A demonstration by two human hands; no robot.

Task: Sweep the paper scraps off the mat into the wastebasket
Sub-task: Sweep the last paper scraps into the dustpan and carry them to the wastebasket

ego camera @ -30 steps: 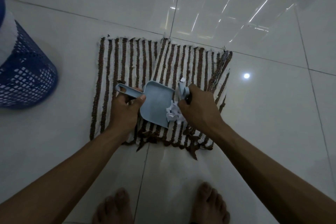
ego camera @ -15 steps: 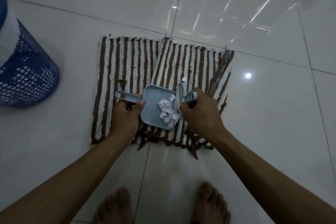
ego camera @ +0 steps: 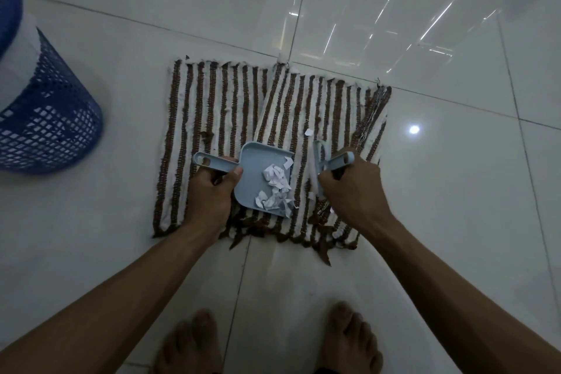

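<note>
A brown-and-white striped mat (ego camera: 230,100) lies on the tiled floor. My left hand (ego camera: 212,194) grips the handle of a light blue dustpan (ego camera: 255,167) resting on the mat. Crumpled white paper scraps (ego camera: 276,188) sit inside the pan. My right hand (ego camera: 352,188) holds a small light blue brush (ego camera: 321,164) just right of the pan, a short gap apart from it. One loose scrap (ego camera: 308,132) lies on the mat above the brush, and a small one (ego camera: 311,196) lies by the bristles. A blue mesh wastebasket (ego camera: 45,118) stands at the far left.
My two bare feet (ego camera: 267,343) stand on the glossy white tiles just below the mat's frayed near edge. Open tile floor stretches between the mat and the wastebasket. Light reflections glare on the tiles at upper right.
The brush pushed the scraps leftward into the dustpan, then drew back to the right. The scraps now lie well inside the pan. The left hand kept the pan nearly still.
</note>
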